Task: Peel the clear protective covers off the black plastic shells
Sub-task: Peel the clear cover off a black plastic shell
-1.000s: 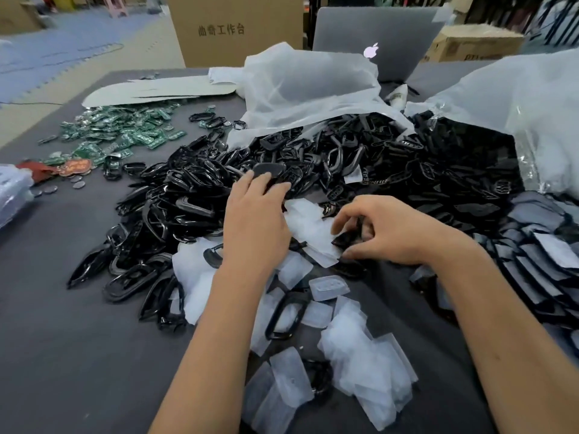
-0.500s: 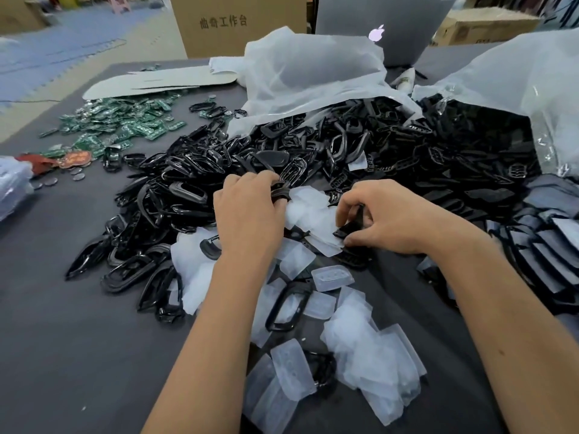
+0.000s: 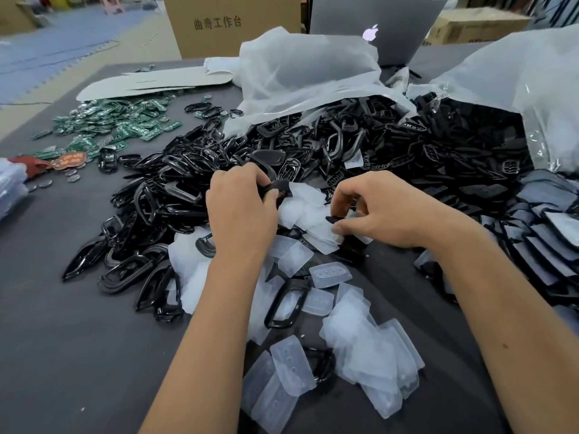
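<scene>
Black plastic shells point(image 3: 313, 145), glossy frames and flat panels alike, are spilling in a broad heap across the middle of the dark grey table point(image 3: 62, 355), pouring out of two crumpled translucent white bags point(image 3: 300, 73) at the far side; the left hand point(image 3: 238, 214) is curling its fingers round one small black shell piece point(image 3: 280, 187) at the near edge of that heap, gripping it above a loose drift of clear covers; the right hand point(image 3: 382, 211) is pinching another thin black shell point(image 3: 334, 219) between thumb and bent fingers, just beside the left, with a frosted clear cover point(image 3: 322, 236) lying against it, though whether that cover is attached to the shell I cannot tell; peeled clear protective covers point(image 3: 369, 355), milky rounded rectangles, are lying scattered between the two forearms and toward the near edge, some overlapping, one black ring-shaped frame point(image 3: 286, 305) sitting among them; to the right, a stack of dark shells with pale film faces point(image 3: 545, 233) is leaning in overlapping rows; over on the far left, small green circuit boards point(image 3: 116, 123) are lying spread near a flat pale cardboard sheet point(image 3: 150, 84); a red-orange tag point(image 3: 69, 159) and a few round coin cells point(image 3: 45, 183) are sitting close by; behind the bags a grey laptop lid with a glowing logo point(image 3: 371, 32) is standing upright, next to a brown cardboard box with printed characters point(image 3: 232, 26).
</scene>
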The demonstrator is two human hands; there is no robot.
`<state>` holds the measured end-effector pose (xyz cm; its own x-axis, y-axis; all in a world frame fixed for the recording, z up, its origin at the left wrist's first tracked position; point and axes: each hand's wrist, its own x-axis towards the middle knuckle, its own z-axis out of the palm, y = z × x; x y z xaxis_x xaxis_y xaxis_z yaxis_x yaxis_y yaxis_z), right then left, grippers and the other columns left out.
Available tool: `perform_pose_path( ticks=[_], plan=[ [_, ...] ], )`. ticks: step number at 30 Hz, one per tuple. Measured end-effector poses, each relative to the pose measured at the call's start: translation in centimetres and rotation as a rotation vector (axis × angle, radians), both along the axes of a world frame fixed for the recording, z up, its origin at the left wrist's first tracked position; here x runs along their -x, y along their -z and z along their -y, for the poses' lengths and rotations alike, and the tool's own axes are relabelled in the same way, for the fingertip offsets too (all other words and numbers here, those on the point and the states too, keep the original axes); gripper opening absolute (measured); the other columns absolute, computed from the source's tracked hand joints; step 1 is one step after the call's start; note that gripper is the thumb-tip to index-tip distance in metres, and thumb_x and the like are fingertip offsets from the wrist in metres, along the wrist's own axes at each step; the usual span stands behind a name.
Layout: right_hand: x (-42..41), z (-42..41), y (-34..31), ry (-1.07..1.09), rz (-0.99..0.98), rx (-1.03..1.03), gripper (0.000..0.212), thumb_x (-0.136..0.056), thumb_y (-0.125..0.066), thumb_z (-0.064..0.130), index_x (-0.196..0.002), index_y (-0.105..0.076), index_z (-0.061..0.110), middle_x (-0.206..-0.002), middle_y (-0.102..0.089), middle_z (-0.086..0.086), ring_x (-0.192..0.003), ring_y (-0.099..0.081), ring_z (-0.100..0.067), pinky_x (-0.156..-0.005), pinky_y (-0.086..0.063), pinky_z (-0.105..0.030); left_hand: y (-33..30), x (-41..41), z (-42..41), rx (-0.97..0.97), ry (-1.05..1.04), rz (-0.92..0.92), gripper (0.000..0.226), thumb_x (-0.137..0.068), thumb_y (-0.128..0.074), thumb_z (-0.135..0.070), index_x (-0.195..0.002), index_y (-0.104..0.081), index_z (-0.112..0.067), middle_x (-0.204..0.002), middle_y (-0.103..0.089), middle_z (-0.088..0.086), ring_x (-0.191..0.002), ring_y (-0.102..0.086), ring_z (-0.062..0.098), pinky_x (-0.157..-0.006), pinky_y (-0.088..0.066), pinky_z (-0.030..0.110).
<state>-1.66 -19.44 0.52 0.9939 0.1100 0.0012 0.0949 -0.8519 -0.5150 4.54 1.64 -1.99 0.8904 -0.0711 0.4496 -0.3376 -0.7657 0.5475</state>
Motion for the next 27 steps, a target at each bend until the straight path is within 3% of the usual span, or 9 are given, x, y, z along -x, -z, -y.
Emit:
perform_pose_path(
  ticks=[3, 6, 10, 13, 16, 18, 20, 25, 27],
  plan=[
    [-0.1, -0.1, -0.1, 0.046, 0.055, -0.062, 0.01, -0.093, -0.077, 0.031, -0.086, -0.071, 0.032, -0.08, -0.068, 0.018, -0.073, -0.062, 0.001, -0.067, -0.046, -0.016, -0.8, -0.2, -0.3, 0.156, 0.013, 0.067, 0.011, -0.093, -0.072, -0.021, -0.091, -0.063, -0.015, -0.085, -0.065, -0.004, -0.085, -0.06, 0.02, -0.078, -0.049, 0.036],
    [0.3, 0.0, 0.0, 0.094, 0.11, -0.125, 0.009, -0.095, -0.075, 0.025, -0.089, -0.072, 0.03, -0.084, -0.07, 0.011, -0.076, -0.065, -0.004, -0.072, -0.052, -0.022, -1.9, 0.1, -0.4, 0.36, 0.012, 0.081, 0.017, -0.093, -0.068, -0.022, -0.085, -0.055, -0.015, -0.075, -0.062, -0.008, -0.072, -0.06, 0.003, -0.069, -0.047, 0.017],
    [1.1, -0.5, 1.5, 0.178, 0.134, -0.566, 0.014, -0.095, -0.071, 0.007, -0.1, -0.073, 0.02, -0.08, -0.073, 0.004, -0.063, -0.062, -0.008, -0.057, -0.05, -0.022, -2.4, 1.4, 0.4, 0.767, 0.142, -0.172, 0.022, -0.087, -0.058, -0.006, -0.075, -0.042, -0.014, -0.092, -0.073, 0.015, -0.07, -0.073, 0.026, -0.06, -0.059, 0.041],
    [2.4, -1.9, 3.3, 0.192, 0.126, -0.9, 0.026, -0.093, -0.068, -0.005, -0.109, -0.072, 0.015, -0.08, -0.067, -0.002, -0.059, -0.055, -0.013, -0.048, -0.044, -0.024, -1.7, 2.8, 0.8, 0.75, 0.157, -0.282, 0.028, -0.085, -0.068, -0.019, -0.068, -0.046, -0.016, -0.074, -0.067, 0.014, -0.056, -0.059, 0.021, -0.057, -0.048, 0.037],
    [3.4, -3.1, 4.3, 0.132, 0.145, -1.038, 0.03, -0.091, -0.068, -0.007, -0.114, -0.072, 0.013, -0.082, -0.063, -0.002, -0.058, -0.054, -0.015, -0.048, -0.043, -0.026, -0.7, 4.7, 1.0, 0.754, 0.218, -0.372, 0.026, -0.09, -0.077, -0.031, -0.077, -0.063, -0.013, -0.06, -0.064, 0.003, -0.055, -0.058, 0.017, -0.06, -0.052, 0.034],
    [3.6, -3.4, 4.6, 0.115, 0.164, -1.105, 0.032, -0.089, -0.069, -0.004, -0.118, -0.071, 0.011, -0.083, -0.061, -0.002, -0.058, -0.052, -0.015, -0.048, -0.042, -0.025, 0.1, 5.8, 1.0, 0.811, 0.24, -0.424, 0.014, -0.095, -0.073, -0.022, -0.089, -0.07, -0.01, -0.064, -0.069, 0.003, -0.057, -0.064, 0.013, -0.063, -0.058, 0.031],
    [3.7, -3.7, 4.7, 0.112, 0.172, -1.169, 0.036, -0.086, -0.069, -0.001, -0.121, -0.07, 0.01, -0.084, -0.06, -0.002, -0.058, -0.051, -0.015, -0.047, -0.042, -0.023, 0.7, 6.6, 1.0, 0.878, 0.243, -0.454, 0.004, -0.096, -0.069, -0.006, -0.095, -0.07, -0.01, -0.077, -0.071, 0.011, -0.062, -0.069, 0.016, -0.069, -0.064, 0.042],
    [3.6, -3.6, 5.1, 0.121, 0.187, -1.254, 0.041, -0.085, -0.062, -0.005, -0.121, -0.073, 0.013, -0.079, -0.059, 0.0, -0.059, -0.048, -0.019, -0.045, -0.04, -0.02, 1.0, 6.1, 0.7, 0.794, 0.302, -0.372, 0.054, -0.09, -0.068, 0.004, -0.124, -0.061, -0.037, -0.096, -0.062, 0.025, -0.079, -0.071, 0.04, -0.076, -0.065, 0.047],
    [3.6, -3.4, 5.1, 0.159, 0.215, -1.244, 0.038, -0.086, -0.061, -0.003, -0.117, -0.075, 0.013, -0.078, -0.061, -0.001, -0.06, -0.052, -0.02, -0.047, -0.043, -0.02, 0.8, 5.6, 1.0, 0.746, 0.299, -0.341, 0.05, -0.091, -0.067, 0.002, -0.12, -0.068, -0.038, -0.098, -0.064, 0.024, -0.083, -0.071, 0.04, -0.08, -0.063, 0.051]
  ],
)
